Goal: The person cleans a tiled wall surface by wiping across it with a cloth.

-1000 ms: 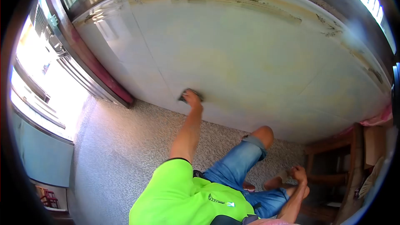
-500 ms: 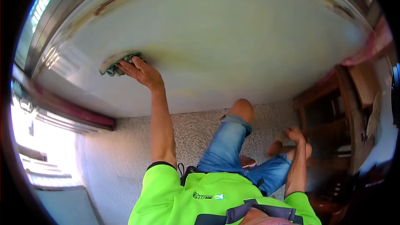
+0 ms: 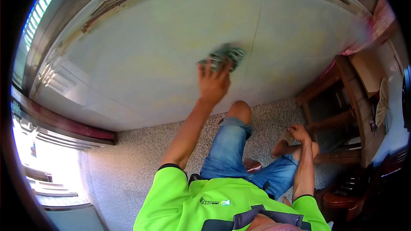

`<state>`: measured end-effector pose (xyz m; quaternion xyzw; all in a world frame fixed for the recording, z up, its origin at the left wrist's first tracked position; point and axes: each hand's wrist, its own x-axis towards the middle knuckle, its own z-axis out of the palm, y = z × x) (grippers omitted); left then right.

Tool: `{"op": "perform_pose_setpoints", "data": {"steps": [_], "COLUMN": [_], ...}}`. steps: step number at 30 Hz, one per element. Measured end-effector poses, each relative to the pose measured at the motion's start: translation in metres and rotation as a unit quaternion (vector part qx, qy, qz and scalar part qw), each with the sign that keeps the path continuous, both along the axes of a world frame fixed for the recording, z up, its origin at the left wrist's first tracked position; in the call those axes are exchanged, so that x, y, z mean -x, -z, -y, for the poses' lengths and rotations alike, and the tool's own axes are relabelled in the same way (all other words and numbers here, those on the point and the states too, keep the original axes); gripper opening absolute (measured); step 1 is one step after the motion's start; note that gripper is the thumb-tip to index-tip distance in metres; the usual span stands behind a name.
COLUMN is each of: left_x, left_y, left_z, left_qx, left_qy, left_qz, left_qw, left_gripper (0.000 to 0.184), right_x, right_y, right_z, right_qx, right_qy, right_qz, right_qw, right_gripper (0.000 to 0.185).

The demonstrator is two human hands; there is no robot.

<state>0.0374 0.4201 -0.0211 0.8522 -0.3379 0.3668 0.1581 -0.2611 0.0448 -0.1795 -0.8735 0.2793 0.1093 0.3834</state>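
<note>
My left hand reaches up and presses a crumpled green and white patterned cloth against the pale glossy wall. The fingers lie spread over the cloth's near side, and its far edge is blurred by motion. The cloth is left of a thin vertical seam in the wall. My right hand hangs by my bent right leg, its forearm along the knee. Its fingers are loosely curled, with nothing visible in them.
Brown painted bands run along the wall's upper part. On the right stands a wooden table, with a hand fan on it and a dark red chair nearby. A bright doorway opens at left. The floor is speckled.
My left hand has swept the cloth to the right across the wall, from the left part to near the seam. My right hand has hardly moved. The view has shifted slightly.
</note>
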Motion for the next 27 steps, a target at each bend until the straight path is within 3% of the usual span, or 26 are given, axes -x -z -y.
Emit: {"op": "perform_pose_setpoints", "data": {"steps": [3,7,9,10,12,14,17,19,23,27], "left_x": [-0.024,-0.054,-0.053,-0.053,-0.046,-0.023,0.005,0.009,-0.006,-0.021], "left_y": [-0.043,-0.097,-0.103,-0.099,-0.078,-0.059,-0.041,-0.034,-0.046,-0.115], "left_z": [-0.056,-0.114,-0.104,-0.094,-0.059,-0.014,0.042,0.060,0.038,-0.044], "left_qx": [0.074,0.256,0.329,0.328,0.201,0.130,0.024,-0.034,-0.052,0.092], "left_qy": [-0.101,-0.193,-0.212,-0.206,-0.165,-0.047,0.049,0.070,0.071,-0.051], "left_qz": [0.072,0.207,0.163,0.166,0.163,0.088,0.013,0.056,0.080,0.143], "left_qw": [0.989,0.924,0.906,0.907,0.952,0.986,0.998,0.995,0.993,0.984], "left_gripper": [0.068,0.076,0.071,0.071,0.067,0.060,0.062,0.063,0.063,0.064], "right_x": [0.000,-0.005,-0.007,-0.008,-0.010,-0.010,-0.002,0.002,0.002,-0.002], "right_y": [0.009,-0.018,-0.018,-0.023,-0.034,-0.025,0.013,0.035,0.038,0.025], "right_z": [0.006,-0.008,-0.008,-0.012,-0.014,-0.010,0.010,0.020,0.022,0.014], "right_qx": [-0.013,0.001,0.020,0.017,0.023,0.029,0.041,0.043,0.003,-0.012], "right_qy": [0.014,0.007,0.002,0.006,-0.002,-0.013,-0.036,-0.053,-0.011,-0.016], "right_qz": [-0.012,-0.030,-0.008,-0.003,-0.005,-0.007,0.020,0.052,0.027,0.038], "right_qw": [1.000,1.000,1.000,1.000,1.000,0.999,0.998,0.996,1.000,0.999], "right_gripper": [0.029,0.031,0.034,0.034,0.034,0.034,0.030,0.026,0.024,0.025]}}
